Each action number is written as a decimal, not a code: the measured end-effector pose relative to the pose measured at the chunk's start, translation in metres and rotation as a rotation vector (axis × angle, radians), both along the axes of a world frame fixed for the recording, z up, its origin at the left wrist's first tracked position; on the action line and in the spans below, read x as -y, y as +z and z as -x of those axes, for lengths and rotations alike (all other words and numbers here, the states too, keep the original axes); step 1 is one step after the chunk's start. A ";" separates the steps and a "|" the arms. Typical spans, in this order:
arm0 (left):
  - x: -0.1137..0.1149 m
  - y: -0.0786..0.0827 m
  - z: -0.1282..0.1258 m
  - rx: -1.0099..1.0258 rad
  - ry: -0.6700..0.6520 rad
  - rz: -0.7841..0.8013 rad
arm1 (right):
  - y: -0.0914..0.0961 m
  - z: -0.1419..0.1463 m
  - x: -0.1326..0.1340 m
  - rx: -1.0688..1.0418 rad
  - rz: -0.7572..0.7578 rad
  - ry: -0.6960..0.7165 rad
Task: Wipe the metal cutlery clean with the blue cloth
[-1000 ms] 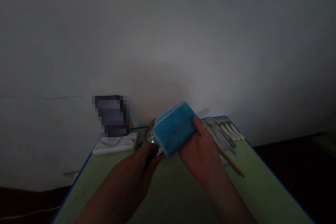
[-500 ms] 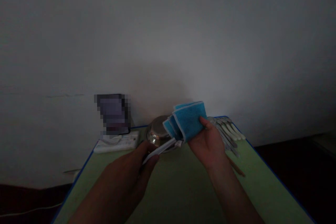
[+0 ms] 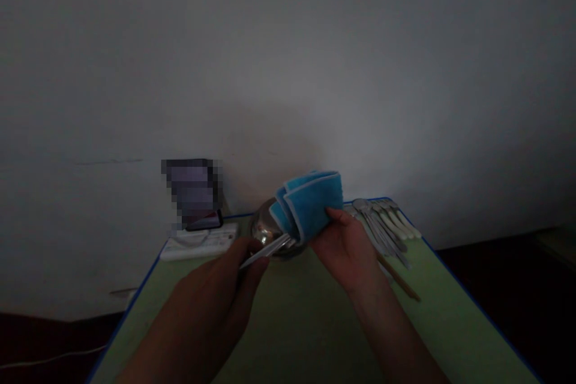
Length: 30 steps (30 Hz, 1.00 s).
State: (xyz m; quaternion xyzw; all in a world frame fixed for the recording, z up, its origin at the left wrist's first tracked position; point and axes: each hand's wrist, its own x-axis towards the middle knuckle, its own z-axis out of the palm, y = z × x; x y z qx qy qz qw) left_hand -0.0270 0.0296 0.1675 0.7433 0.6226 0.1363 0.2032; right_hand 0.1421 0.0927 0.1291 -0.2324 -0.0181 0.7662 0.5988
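Observation:
My left hand (image 3: 216, 297) is closed around the handle of a slim metal utensil (image 3: 265, 251) that points up and to the right. My right hand (image 3: 346, 249) grips a folded blue cloth (image 3: 308, 204), which wraps over the far end of that utensil. Both hands hover above the green table (image 3: 306, 324), just in front of a shiny metal bowl (image 3: 263, 228). The head of the utensil is hidden inside the cloth.
Several pieces of cutlery (image 3: 382, 225) lie in a row at the table's back right, with a wooden stick (image 3: 398, 281) beside them. A white power strip (image 3: 200, 246) and a blurred dark device (image 3: 193, 192) stand at the back left against the pale wall.
The cloth slid off the utensil toward the right, then came back down over its tip. The left hand kept hold of the handle and shifted only slightly.

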 end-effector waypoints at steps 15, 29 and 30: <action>0.001 -0.014 0.001 -0.096 -0.113 0.141 | 0.005 0.006 0.008 -0.005 0.028 -0.033; -0.001 -0.011 0.011 -0.038 -0.155 0.189 | 0.005 -0.032 0.000 0.090 -0.063 -0.316; -0.001 -0.011 0.012 -0.036 -0.149 0.176 | 0.005 -0.033 -0.001 0.092 -0.061 -0.326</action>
